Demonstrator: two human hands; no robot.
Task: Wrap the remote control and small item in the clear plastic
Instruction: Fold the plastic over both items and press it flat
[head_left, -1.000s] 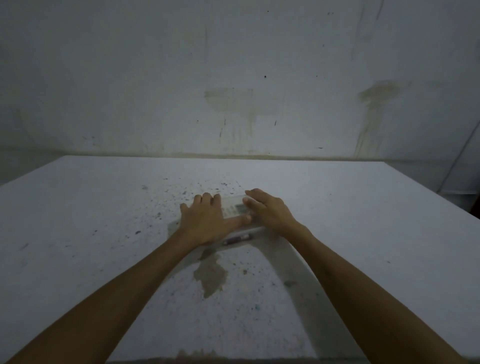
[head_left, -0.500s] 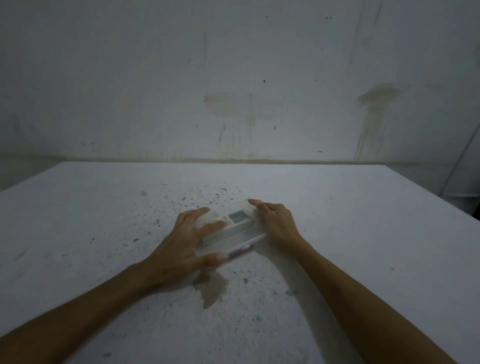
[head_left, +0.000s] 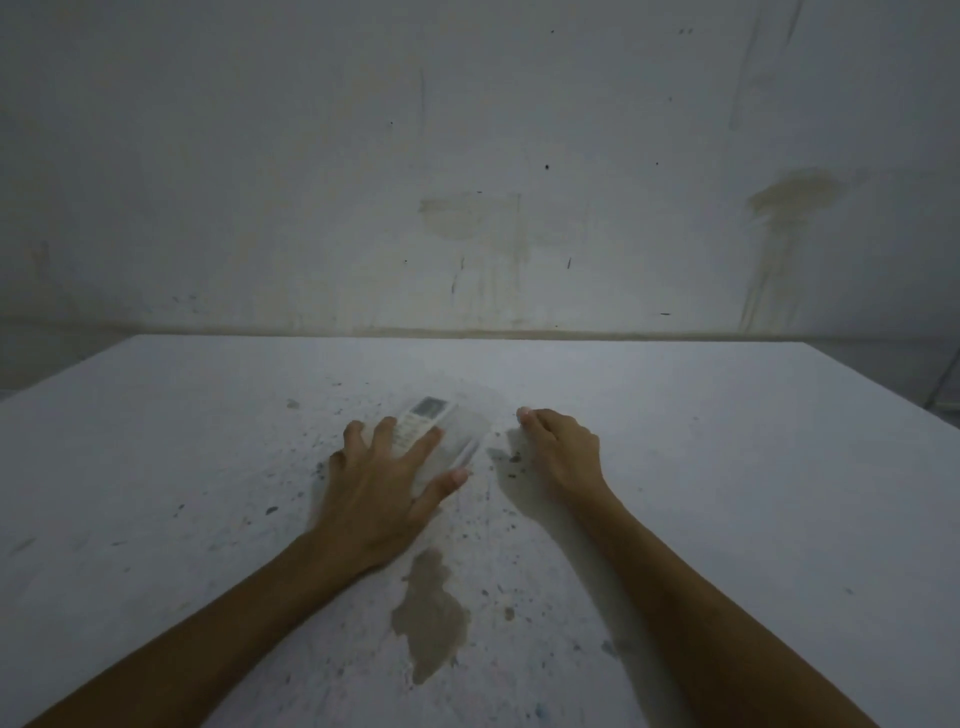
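Head view: since half a second ago your right hand (head_left: 563, 449) has let go of the bundle and now rests on the table (head_left: 727, 467) just to its right, apart from it, fingers curled loosely under and closed on nothing. Your left hand (head_left: 382, 480) has stayed on the bundle but lies flatter now, fingers spread across the near end of the remote (head_left: 422, 423), thumb stretched toward the right edge of the plastic (head_left: 460, 439). It presses down rather than grips. The remote has turned too: before it lay nearly crosswise between your hands, and now it angles away from you, display end farthest and bare of your fingers.

The plastic lies around the remote like a flat sleeve, reaching out to its right. A thin pale strip runs along that right edge near your thumb; it may be the small item, but the dim, blurred picture will not let you be sure.

The bundle sits near the middle of the table. A brown stain (head_left: 431, 613) marks the surface nearer to you, between your forearms, with dark specks scattered about. Behind stands a stained wall (head_left: 467, 156). Your left fingers cover the remote's lower buttons.
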